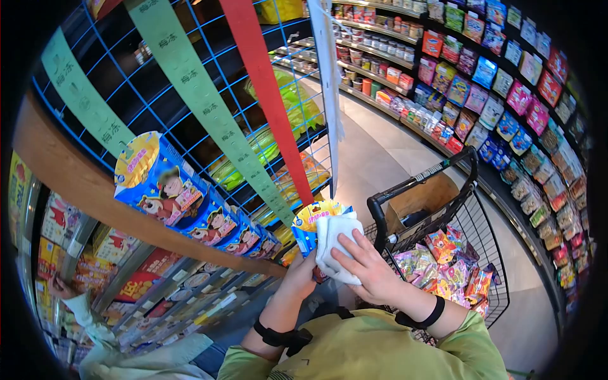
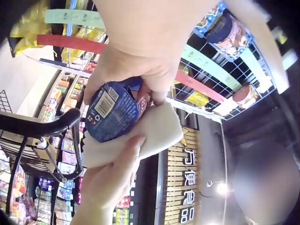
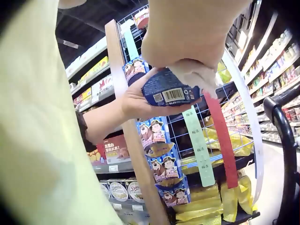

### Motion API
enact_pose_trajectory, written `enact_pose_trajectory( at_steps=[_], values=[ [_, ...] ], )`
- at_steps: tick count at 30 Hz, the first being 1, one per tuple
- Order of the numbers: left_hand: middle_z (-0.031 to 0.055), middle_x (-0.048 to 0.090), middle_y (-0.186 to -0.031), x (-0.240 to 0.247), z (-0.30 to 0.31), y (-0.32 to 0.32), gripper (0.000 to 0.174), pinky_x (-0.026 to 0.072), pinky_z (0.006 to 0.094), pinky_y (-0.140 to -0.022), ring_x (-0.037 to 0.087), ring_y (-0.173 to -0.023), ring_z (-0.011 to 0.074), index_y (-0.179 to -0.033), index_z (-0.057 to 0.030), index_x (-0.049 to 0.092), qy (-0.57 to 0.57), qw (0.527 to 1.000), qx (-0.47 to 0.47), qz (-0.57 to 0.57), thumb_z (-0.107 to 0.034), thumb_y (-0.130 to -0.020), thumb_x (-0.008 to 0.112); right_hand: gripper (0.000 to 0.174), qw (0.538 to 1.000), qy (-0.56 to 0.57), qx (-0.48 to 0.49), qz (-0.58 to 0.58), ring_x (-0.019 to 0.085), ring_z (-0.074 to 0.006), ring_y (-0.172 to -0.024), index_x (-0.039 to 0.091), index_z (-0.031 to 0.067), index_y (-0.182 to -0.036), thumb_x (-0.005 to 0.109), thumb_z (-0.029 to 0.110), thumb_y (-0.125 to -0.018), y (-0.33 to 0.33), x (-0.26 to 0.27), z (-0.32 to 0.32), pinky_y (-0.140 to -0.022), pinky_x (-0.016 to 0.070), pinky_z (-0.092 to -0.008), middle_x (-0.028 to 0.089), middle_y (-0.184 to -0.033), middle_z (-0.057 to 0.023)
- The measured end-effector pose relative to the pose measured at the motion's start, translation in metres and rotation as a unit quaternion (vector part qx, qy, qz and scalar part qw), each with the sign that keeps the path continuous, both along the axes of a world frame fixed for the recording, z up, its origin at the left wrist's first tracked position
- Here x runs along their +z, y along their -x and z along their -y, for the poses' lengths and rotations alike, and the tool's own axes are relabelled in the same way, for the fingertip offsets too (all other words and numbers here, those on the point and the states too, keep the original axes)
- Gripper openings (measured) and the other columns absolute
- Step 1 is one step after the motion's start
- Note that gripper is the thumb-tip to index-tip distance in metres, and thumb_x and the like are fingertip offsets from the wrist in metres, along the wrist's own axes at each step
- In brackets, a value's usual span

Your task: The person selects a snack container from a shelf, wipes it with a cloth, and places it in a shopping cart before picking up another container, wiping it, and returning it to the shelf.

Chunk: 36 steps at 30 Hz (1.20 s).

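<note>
A blue snack pack point(image 1: 305, 238) with a yellow top is in my left hand point(image 1: 302, 277), which grips it from below and the side. The left wrist view shows the pack's dark blue barcode side point(image 2: 112, 110) between thumb and fingers. My right hand point(image 1: 373, 271) holds a folded white cloth point(image 1: 337, 240) against the pack, fingers over the cloth's outer face. In the left wrist view the right thumb point(image 2: 133, 147) lies along the cloth. Similar blue packs point(image 1: 166, 190) hang in a row just left of my hands; the cloth hides part of the held pack.
A blue wire rack point(image 1: 196, 120) with green strips point(image 1: 190, 79) and a red strip point(image 1: 263, 82) stands ahead. To the right is a shopping cart point(image 1: 418, 183) with colourful bags point(image 1: 446, 266). Snack shelves point(image 1: 468, 88) curve along the right. Another person's sleeve point(image 1: 82, 316) shows at lower left.
</note>
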State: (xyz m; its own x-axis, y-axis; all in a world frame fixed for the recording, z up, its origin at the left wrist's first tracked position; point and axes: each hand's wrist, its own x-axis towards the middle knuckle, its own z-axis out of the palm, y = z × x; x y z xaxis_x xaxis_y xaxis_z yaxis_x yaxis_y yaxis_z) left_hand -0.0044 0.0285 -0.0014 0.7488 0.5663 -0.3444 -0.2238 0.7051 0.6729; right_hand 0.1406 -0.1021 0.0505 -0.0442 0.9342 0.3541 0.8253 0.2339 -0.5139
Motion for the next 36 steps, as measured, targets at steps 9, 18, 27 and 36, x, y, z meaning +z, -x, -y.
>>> enact_pose_trajectory(
  at_steps=[9,18,27,36],
  values=[
    [0.0104,0.055,-0.121,0.031,0.017,0.021,0.041,0.0482,0.0386,-0.091,0.057,-0.108,0.0216,-0.13,-0.0043,0.041,0.016,0.994,0.103,0.014,-0.018,-0.093,0.053,0.045,0.844,0.111,-0.019,-0.525,0.04,-0.0299,-0.128,0.039,0.0012,-0.134,0.047,0.023,-0.096,-0.021,-0.042,-0.021,-0.104,0.034,-0.0384,0.042,-0.137,-0.0179],
    [0.0095,0.051,-0.119,0.028,0.014,0.023,0.052,0.0439,0.0334,-0.089,0.053,-0.105,0.0187,-0.129,-0.0043,0.039,-0.152,0.968,0.201,0.005,-0.018,-0.084,0.062,0.054,0.674,0.2,0.083,-0.706,0.054,-0.017,-0.109,0.038,0.0028,-0.13,0.066,0.018,-0.086,0.002,-0.01,-0.035,-0.091,0.0454,-0.0336,0.053,-0.123,-0.0091],
    [0.0152,0.041,-0.131,0.055,0.041,0.02,0.091,0.0353,0.035,-0.1,0.044,-0.12,0.022,-0.143,0.0034,0.011,-0.434,0.878,0.2,-0.041,-0.016,-0.078,0.072,0.047,0.846,0.072,0.032,-0.528,0.054,-0.0221,-0.109,0.039,-0.0013,-0.126,0.059,0.021,-0.09,0.024,0.0,-0.04,-0.092,0.0443,-0.0353,0.051,-0.122,-0.014],
    [0.0102,0.047,-0.129,0.027,0.029,0.032,0.084,0.0415,0.0353,-0.097,0.048,-0.118,0.0211,-0.138,-0.0043,0.026,-0.2,0.974,0.099,0.027,-0.01,-0.07,0.075,0.059,0.952,-0.033,0.12,-0.279,0.01,-0.0399,-0.139,0.02,-0.0019,-0.142,0.043,0.024,-0.093,0.019,0.0,-0.043,-0.111,0.015,-0.0434,0.005,-0.149,-0.025]
  ],
)
